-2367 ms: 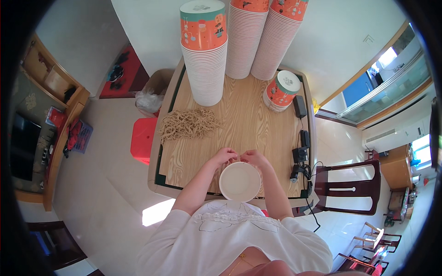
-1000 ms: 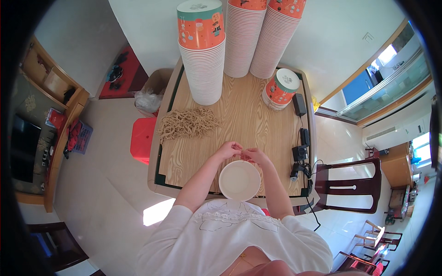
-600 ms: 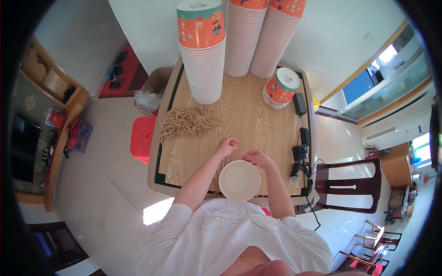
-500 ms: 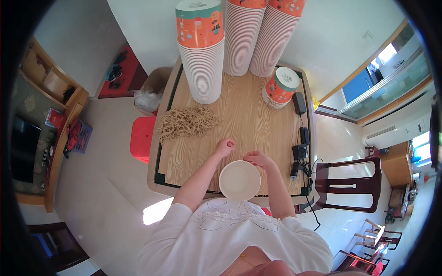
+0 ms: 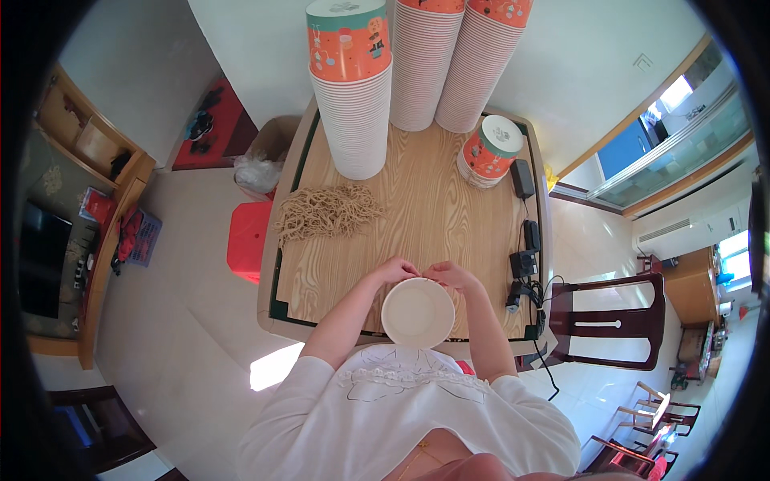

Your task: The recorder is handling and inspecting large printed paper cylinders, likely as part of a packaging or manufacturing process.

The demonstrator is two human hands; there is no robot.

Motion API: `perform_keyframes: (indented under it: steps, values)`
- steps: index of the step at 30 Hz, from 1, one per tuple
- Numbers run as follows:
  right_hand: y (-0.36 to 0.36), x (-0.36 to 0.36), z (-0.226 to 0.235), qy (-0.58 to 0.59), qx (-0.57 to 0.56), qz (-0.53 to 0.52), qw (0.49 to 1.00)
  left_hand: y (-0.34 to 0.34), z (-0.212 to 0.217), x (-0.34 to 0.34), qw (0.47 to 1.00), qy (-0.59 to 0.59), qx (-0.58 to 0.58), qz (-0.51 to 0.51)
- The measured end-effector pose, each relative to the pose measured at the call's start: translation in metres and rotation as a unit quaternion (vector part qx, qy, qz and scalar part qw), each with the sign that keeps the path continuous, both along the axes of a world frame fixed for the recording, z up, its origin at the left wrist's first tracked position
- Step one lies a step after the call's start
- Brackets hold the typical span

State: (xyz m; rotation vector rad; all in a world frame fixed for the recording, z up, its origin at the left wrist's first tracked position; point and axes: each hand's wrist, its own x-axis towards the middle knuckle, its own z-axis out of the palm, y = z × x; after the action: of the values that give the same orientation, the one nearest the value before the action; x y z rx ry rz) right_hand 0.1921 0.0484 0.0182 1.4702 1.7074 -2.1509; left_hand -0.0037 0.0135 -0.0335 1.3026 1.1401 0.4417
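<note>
Table [image 5: 449, 216] carries tall bucket stacks [image 5: 351, 128], the rear two cut off on top, and tangled tan cords [image 5: 330, 213]. One pale-lined bucket [image 5: 417, 314] sits mouth up at its near edge. Left hand [image 5: 395, 270] and right hand [image 5: 451, 275] curl in at the far rim; whether they pinch anything is hidden. Seemingly fine fingertip work there, calling for a steady bucket.

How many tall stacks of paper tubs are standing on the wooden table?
3: the left tall stack, nearest the person; the middle tall stack, farther back to its right; the right tall stack, beside the middle one. None seems hidden.
</note>
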Motion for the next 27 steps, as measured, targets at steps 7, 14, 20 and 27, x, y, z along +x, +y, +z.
perform_keyframes:
  steps: [7, 14, 20, 27]
  values:
    - [-0.007, -0.004, 0.011, 0.113, -0.018, -0.124, 0.986, -0.006, -0.015, 0.004, 0.999, -0.022, 0.003, 0.035]
    - [-0.007, -0.002, 0.016, 0.105, 0.029, -0.039, 0.993, -0.004, -0.023, 0.007, 0.998, -0.045, -0.005, 0.043]
    - [-0.007, -0.006, 0.023, 0.063, 0.071, -0.006, 0.995, -0.004, -0.023, 0.006, 0.998, -0.047, -0.004, 0.050]
    - [-0.005, -0.008, 0.023, 0.004, 0.131, 0.046, 0.990, -0.003, -0.022, 0.008, 0.997, -0.044, -0.001, 0.056]
